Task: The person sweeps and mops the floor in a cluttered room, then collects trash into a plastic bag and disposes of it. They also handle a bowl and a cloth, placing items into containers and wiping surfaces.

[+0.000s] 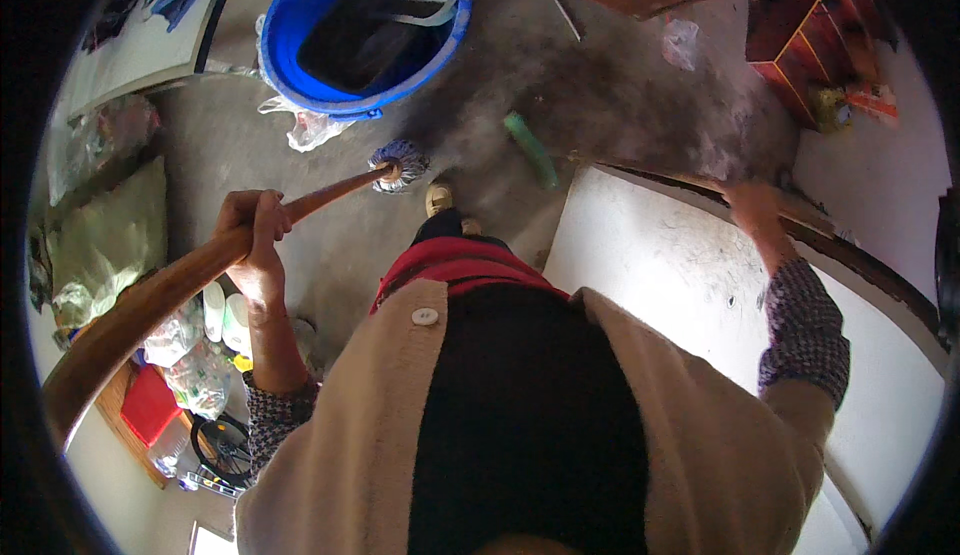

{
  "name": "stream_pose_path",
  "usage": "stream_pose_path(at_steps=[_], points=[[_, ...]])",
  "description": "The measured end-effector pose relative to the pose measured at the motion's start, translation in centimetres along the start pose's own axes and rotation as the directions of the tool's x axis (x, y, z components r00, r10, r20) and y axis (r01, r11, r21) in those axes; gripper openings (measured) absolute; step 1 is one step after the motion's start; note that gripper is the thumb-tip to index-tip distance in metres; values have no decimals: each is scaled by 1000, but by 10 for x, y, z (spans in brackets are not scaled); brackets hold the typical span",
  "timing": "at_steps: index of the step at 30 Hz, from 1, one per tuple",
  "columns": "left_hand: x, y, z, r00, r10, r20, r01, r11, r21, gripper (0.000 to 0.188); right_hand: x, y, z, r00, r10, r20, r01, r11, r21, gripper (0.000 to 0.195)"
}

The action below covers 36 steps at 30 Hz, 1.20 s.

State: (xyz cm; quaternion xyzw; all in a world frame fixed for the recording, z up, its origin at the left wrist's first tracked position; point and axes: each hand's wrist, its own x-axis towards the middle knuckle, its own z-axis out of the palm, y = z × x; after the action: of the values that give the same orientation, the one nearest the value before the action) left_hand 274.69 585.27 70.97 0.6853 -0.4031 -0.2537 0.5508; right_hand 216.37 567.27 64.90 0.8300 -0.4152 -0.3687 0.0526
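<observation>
My left hand (257, 243) is closed around the wooden handle (334, 193) of a string mop. The handle slants from the lower left up to the mop head (399, 166), whose blue-and-white strands touch the concrete floor just ahead of my shoe (439, 199). On the right, my right hand (756, 219) grips the edge of a white door panel (645, 243); its fingertips are blurred and partly hidden. A blue plastic bucket (365, 110) stands beyond the mop head, with a dark container (352, 37) inside it.
A green bottle-like object (531, 148) lies on the floor ahead. Clear plastic bags (311, 128) sit by the bucket. To the left are a green sack (112, 232), bagged bottles (199, 375), a red box (150, 408) and a wheel (223, 450). Dark red furniture (795, 52) stands far right.
</observation>
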Motion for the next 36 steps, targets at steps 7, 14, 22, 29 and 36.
stream_pose_path(at_steps=[7,14,22,29,36], points=[[26,12,32,995,-19,95,14,998,57,5,41,24,0,988,20,-150,-41,990,-136,33],[45,12,76,989,-19,147,2,993,116,7,69,62,-38,994,112,-8,-110,987,119,35],[87,29,161,993,-65,102,46,982,181,11,254,62,2,937,138,-321,106,763,637,29],[125,65,230,998,-59,23,54,981,187,11,324,116,12,999,37,24,-42,652,757,27],[161,68,262,998,60,-13,-59,994,92,8,206,235,101,915,100,392,-352,671,653,38]])
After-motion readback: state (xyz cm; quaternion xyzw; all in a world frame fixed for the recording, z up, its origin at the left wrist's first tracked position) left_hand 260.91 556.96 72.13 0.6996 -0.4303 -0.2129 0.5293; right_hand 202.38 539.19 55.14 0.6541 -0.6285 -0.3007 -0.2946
